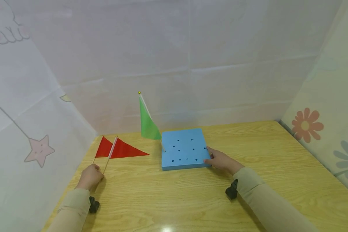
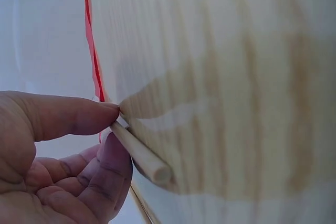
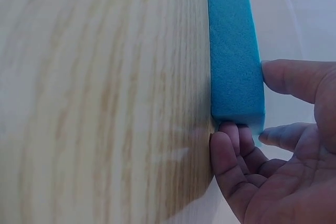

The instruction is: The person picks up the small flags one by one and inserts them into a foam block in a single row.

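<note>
Two red flags: left of the blue block, side by side. Left red flag [image 1: 103, 149] farther from block, right red flag [image 1: 125, 150] nearer, its tip pointing toward block. Flat on table or slightly raised, can't tell.
Left hand [image 1: 90, 176]: left of block, nearer the viewer than the red cloth. Thumb and fingertip clamped on a wooden stick [image 2: 139, 156], bare end poking out past them. Which flag's stick, can't tell.
Blue block [image 1: 186, 154]: lying flat on wooden table [image 1: 162, 199], several dark holes in top.
Green flag [image 1: 148, 129]: upright at block's left edge, foot of stick in top face, leaning left; cloth hangs off left side.
Right hand [image 1: 220, 160]: at block's near right corner. Thumb on top face, some fingers curled against the side, so clamped on corner; thumb and index apart.
Sleeves: beige, both arms, on near side of block. Black wrist device [image 1: 232, 189] below right cuff, another [image 1: 94, 204] by left cuff.
Backdrop: pale sheet [image 1: 220, 90] behind block; pink star [image 1: 39, 150] far left of it, orange flower [image 1: 307, 125] far right.
</note>
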`<state>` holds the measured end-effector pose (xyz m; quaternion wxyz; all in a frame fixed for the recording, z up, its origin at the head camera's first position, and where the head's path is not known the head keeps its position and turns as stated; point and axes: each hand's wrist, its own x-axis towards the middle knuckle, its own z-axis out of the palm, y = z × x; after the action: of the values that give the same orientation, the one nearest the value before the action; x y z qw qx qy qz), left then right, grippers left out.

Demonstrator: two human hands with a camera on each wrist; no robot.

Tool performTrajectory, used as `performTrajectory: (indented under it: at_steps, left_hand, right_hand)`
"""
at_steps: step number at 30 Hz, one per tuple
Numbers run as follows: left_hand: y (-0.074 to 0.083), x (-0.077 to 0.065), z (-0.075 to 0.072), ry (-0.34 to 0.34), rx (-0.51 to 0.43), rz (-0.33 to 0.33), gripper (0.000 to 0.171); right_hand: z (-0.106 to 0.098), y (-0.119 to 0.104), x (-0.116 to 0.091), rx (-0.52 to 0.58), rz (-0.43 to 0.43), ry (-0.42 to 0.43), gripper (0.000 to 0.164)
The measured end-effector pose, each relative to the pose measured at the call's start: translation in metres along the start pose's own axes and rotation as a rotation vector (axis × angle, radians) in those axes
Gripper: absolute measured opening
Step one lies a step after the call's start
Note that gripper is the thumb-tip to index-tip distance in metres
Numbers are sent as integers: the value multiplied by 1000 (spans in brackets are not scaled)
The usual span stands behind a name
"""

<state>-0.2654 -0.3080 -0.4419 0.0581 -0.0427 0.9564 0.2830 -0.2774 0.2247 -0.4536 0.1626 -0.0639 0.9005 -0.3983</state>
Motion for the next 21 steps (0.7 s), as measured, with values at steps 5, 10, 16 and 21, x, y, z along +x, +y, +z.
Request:
performTrajectory:
  at_steps: [5, 10, 16, 21]
  left_hand:
    - [0, 1, 0, 3, -3, -13, 45]
    - [-4, 0, 3, 17, -54, -23, 43]
    - [-9, -1, 6, 46, -112, -23, 38]
    - [-7, -2, 6, 54, -182, -25, 36]
  right_hand:
    - [1, 1, 0, -7, -6, 2, 81]
    - [2, 1, 0, -5, -1, 0, 80]
    - [3, 0, -1, -14, -9, 2, 80]
    - [2, -2, -2, -14, -16, 15, 80]
